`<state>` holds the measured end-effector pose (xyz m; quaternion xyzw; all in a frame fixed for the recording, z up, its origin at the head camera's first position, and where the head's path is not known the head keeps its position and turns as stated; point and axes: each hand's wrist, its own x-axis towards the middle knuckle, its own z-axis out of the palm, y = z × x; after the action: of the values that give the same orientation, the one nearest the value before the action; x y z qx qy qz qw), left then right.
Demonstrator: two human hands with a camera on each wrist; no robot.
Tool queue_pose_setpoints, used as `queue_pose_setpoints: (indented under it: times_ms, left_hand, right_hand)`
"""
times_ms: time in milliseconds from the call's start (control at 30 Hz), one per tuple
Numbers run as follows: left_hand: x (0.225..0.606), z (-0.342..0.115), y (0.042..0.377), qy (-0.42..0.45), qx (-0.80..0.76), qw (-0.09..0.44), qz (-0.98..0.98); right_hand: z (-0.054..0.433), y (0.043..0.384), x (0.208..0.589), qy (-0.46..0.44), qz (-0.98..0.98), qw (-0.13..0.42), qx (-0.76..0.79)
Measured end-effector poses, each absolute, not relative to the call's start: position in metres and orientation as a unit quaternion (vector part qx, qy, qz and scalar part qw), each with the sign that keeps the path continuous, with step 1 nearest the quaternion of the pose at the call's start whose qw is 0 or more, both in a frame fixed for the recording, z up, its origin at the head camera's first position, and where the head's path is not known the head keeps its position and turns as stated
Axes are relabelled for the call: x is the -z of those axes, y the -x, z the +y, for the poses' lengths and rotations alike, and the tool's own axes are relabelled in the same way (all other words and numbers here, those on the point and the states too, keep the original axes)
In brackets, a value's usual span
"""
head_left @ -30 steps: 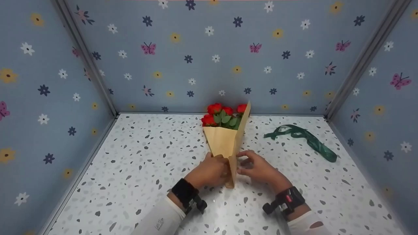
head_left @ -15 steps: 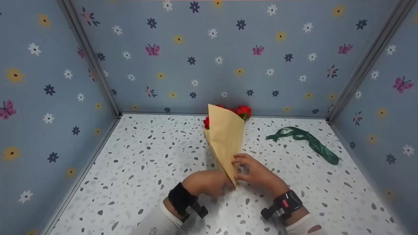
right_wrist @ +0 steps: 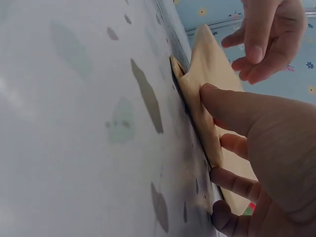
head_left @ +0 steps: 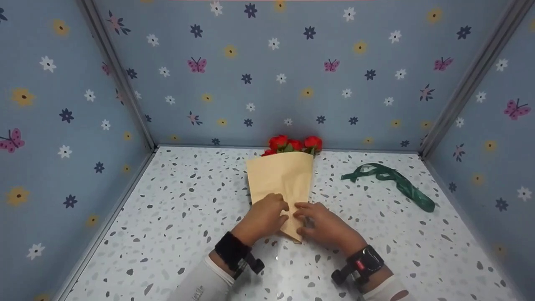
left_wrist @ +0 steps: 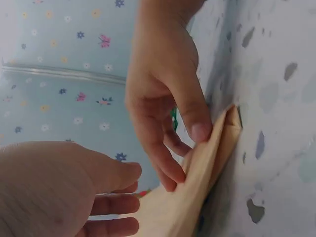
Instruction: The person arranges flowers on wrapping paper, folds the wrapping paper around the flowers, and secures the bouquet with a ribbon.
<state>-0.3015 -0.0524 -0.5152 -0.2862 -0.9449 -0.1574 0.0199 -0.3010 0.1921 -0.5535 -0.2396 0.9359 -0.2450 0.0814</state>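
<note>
A bouquet of red roses [head_left: 279, 142] lies at the back middle in the head view, wrapped in tan kraft paper [head_left: 278, 175]. The paper covers the stems and narrows toward the person. My left hand [head_left: 264, 215] is over the left part of the paper; in the right wrist view its loosely bent fingers look apart from the sheet. My right hand [head_left: 328, 225] rests thumb and fingertips, spread apart, on the paper's lower right side. In the right wrist view the right thumb [right_wrist: 210, 96] presses near the narrow end, with other fingers along the edge.
A dark green ribbon [head_left: 399, 182] lies loosely coiled on the speckled white tabletop [head_left: 188, 217], right of the bouquet. Blue flower-patterned panels [head_left: 259, 62] stand at the back and both sides.
The paper flap that stood up at the right has swung over to the left and now lies across the bouquet's front. My left hand has moved from the narrow end up over the paper.
</note>
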Motion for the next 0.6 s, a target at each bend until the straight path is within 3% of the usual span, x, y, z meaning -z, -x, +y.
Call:
queue_pose_setpoints:
  times_ms: [333,600]
  left_hand:
    - [0.539,-0.060,0.309,0.272,0.143,-0.030,-0.951]
    - [0.537,-0.051,0.305,0.289,0.138,-0.025,-0.947]
  right_hand:
    - [0.190,0.296,0.551,0.244,0.938,0.077,0.233]
    - [0.182,0.293,0.540,0.204,0.958,0.067,0.189]
